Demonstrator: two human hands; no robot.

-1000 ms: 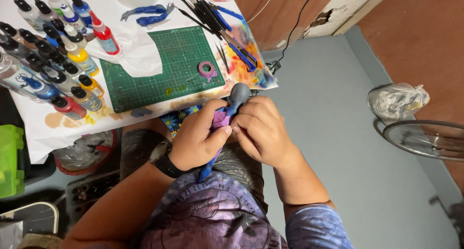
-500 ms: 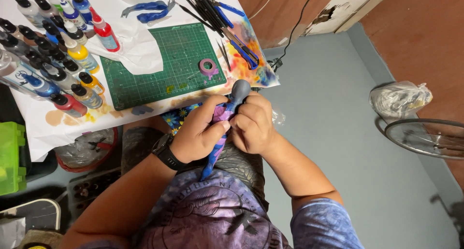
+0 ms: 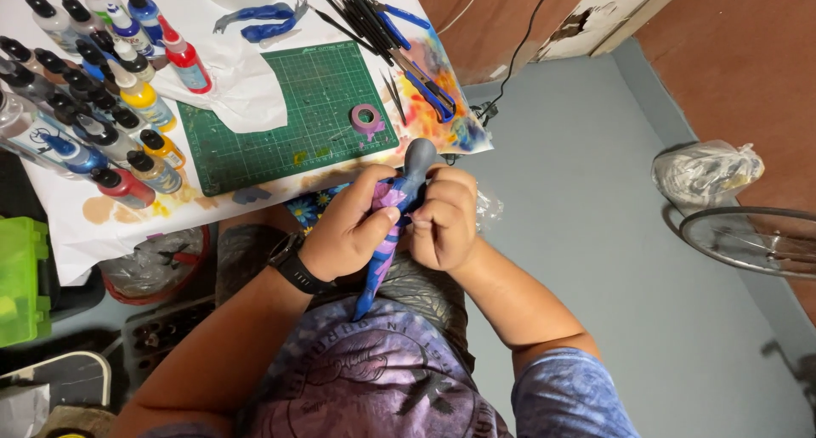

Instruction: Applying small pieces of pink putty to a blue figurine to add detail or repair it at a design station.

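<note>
At frame centre, below the green cutting mat (image 3: 289,115), a blue-and-purple striped figure (image 3: 393,226) sits clamped between both hands — left hand (image 3: 350,230) wrapped around its body, right hand (image 3: 444,219) curled against its grey head.

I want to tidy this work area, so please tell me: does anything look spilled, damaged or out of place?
Yes. The white paper table cover has orange, yellow and blue paint stains, strongest at its right corner. The cream wall panel above the grey floor shows a chipped, broken patch. Both hands, left hand and right hand, grip a blue-and-purple painted figure.
</note>
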